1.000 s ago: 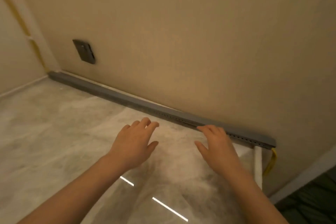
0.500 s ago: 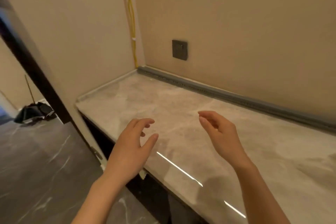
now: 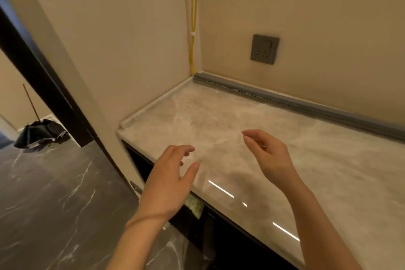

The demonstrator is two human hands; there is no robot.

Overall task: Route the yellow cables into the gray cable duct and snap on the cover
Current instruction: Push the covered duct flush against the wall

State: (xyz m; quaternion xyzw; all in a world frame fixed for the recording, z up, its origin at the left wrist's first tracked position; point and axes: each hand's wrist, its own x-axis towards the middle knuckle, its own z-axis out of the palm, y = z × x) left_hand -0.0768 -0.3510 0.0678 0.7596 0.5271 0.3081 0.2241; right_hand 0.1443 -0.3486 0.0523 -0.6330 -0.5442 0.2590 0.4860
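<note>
The gray cable duct (image 3: 306, 106) runs along the back wall on the marble counter, with its cover on and a row of small holes along its front. Yellow cables (image 3: 193, 17) come down the wall corner, held by white clips, and enter the duct's left end. My left hand (image 3: 169, 178) hovers over the counter's front edge, fingers loosely spread, holding nothing. My right hand (image 3: 268, 155) hovers above the counter top, fingers relaxed and empty. Both hands are well clear of the duct.
A gray wall socket (image 3: 264, 49) sits above the duct. The marble counter (image 3: 219, 120) ends at a side wall on the left. A dark door frame (image 3: 39, 72) and a folded black umbrella (image 3: 40, 133) stand on the dark floor at left.
The view has swung left from the duct's right end to its left end. Both hands have lifted off the duct and drawn back over the counter's front.
</note>
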